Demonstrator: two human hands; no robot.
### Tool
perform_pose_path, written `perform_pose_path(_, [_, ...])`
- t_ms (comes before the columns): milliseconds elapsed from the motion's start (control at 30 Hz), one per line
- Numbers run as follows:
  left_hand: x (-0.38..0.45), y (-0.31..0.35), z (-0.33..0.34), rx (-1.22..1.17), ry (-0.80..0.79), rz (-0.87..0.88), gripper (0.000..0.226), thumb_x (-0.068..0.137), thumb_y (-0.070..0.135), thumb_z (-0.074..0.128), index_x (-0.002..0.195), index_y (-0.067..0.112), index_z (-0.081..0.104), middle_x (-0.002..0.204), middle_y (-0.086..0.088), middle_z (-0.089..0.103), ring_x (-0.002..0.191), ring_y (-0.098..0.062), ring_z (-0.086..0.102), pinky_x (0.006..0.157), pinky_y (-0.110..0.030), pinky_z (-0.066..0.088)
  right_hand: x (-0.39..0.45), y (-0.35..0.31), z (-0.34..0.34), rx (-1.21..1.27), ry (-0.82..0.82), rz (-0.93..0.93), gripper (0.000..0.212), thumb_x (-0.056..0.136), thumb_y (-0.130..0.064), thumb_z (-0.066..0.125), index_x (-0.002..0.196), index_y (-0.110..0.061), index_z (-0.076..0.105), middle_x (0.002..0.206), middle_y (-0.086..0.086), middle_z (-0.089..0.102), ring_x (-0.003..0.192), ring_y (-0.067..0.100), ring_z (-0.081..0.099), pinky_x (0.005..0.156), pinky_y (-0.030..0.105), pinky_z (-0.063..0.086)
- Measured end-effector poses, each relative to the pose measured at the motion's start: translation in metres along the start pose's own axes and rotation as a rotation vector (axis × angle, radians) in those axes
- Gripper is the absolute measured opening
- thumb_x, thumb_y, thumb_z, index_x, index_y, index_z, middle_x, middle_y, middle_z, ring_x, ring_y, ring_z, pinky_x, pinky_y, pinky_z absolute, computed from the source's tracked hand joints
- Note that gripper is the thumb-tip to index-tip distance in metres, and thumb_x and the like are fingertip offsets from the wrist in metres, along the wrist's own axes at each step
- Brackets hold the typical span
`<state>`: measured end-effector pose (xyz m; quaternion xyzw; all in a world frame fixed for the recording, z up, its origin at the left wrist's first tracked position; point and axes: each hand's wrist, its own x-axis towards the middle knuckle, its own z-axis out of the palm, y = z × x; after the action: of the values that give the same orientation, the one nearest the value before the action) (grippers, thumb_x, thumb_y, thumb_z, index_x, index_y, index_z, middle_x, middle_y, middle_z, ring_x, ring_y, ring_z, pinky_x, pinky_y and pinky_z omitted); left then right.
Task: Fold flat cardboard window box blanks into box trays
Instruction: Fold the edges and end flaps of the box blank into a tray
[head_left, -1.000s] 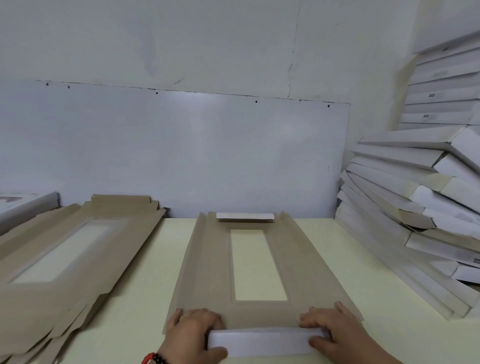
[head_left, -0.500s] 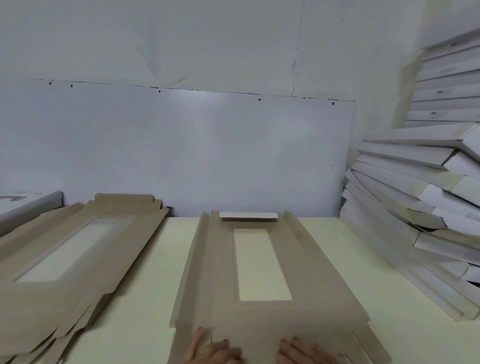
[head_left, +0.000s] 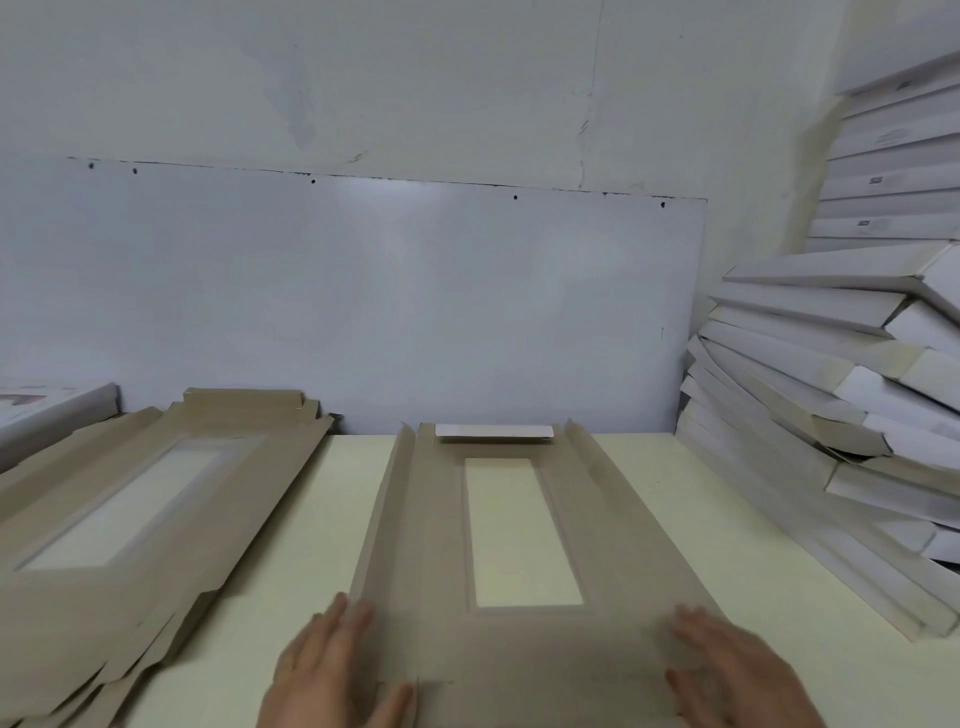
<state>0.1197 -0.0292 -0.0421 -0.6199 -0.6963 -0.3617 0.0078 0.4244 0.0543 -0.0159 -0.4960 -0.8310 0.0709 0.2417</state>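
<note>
A brown cardboard window box blank (head_left: 431, 545) lies flat in the middle of the pale yellow table (head_left: 311, 519), with a rectangular window cut in it. Its far end flap is folded back and shows white. Both long side flaps stand slightly raised. My left hand (head_left: 327, 670) lies at the blank's near left corner, fingers straight over the edge and thumb on the cardboard. My right hand (head_left: 737, 675) rests at the near right corner with its fingers spread. Both hands are motion-blurred.
A stack of flat brown blanks (head_left: 119, 509) lies at the left. Folded white box trays (head_left: 831, 415) are piled high at the right against the wall. A white panel (head_left: 363, 301) stands behind the table. A white box (head_left: 47, 410) sits at the far left.
The near white flap that both hands held folded up has been laid down flat. My hands have moved apart from the blank's near middle to its near corners.
</note>
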Motion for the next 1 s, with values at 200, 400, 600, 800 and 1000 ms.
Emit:
perform_pose_path(200, [0.041,-0.015,-0.014,-0.143,-0.144,-0.487,0.096,0.074,0.046,0.075,0.151,0.025,0.021,0.143,0.0,0.048,0.12,-0.022,0.053,0.104,-0.034,0.039,0.026,0.055,-0.007,0.218,0.002,0.55,0.073,0.083,-0.04,0.07,0.146,-0.021,0.038,0.141,0.002,0.052,0.126,0.02,0.051,0.103,0.029,0.036])
perform_pose_path(400, [0.061,-0.009,-0.006,-0.255,-0.24,-0.575,0.101,0.071,0.033,0.081,0.151,0.013,0.022,0.119,0.0,0.064,0.107,-0.018,0.06,0.091,-0.026,0.046,0.04,0.046,-0.014,0.38,-0.099,0.605,0.06,0.075,-0.016,0.075,0.13,-0.021,0.053,0.093,-0.004,0.07,0.087,0.012,0.065,0.081,0.031,0.049])
perform_pose_path(600, [0.071,-0.006,-0.011,-0.479,-0.319,-0.661,0.09,0.065,0.011,0.08,0.144,0.01,0.037,0.096,-0.004,0.071,0.083,-0.022,0.069,0.079,-0.035,0.055,0.049,0.047,-0.022,0.454,-0.13,0.547,0.05,0.075,0.001,0.069,0.121,-0.014,0.059,0.095,0.002,0.07,0.087,0.018,0.067,0.075,0.027,0.051])
perform_pose_path(800, [0.068,0.012,-0.008,-0.52,-0.335,-0.524,0.085,0.065,0.016,0.076,0.142,0.019,0.039,0.088,0.001,0.072,0.078,-0.014,0.07,0.074,-0.029,0.055,0.051,0.039,-0.022,0.446,-0.165,0.465,0.065,0.078,-0.006,0.068,0.136,-0.026,0.047,0.1,-0.005,0.068,0.084,0.008,0.066,0.075,0.026,0.052])
perform_pose_path(1000, [0.064,0.036,0.004,-0.187,-0.385,-0.3,0.078,0.085,0.033,0.062,0.15,0.031,0.017,0.112,0.013,0.055,0.096,-0.002,0.06,0.081,-0.01,0.044,0.052,0.01,-0.013,0.082,-0.32,0.248,0.075,0.086,-0.025,0.059,0.148,-0.044,0.02,0.109,-0.003,0.063,0.103,0.008,0.059,0.086,0.023,0.046])
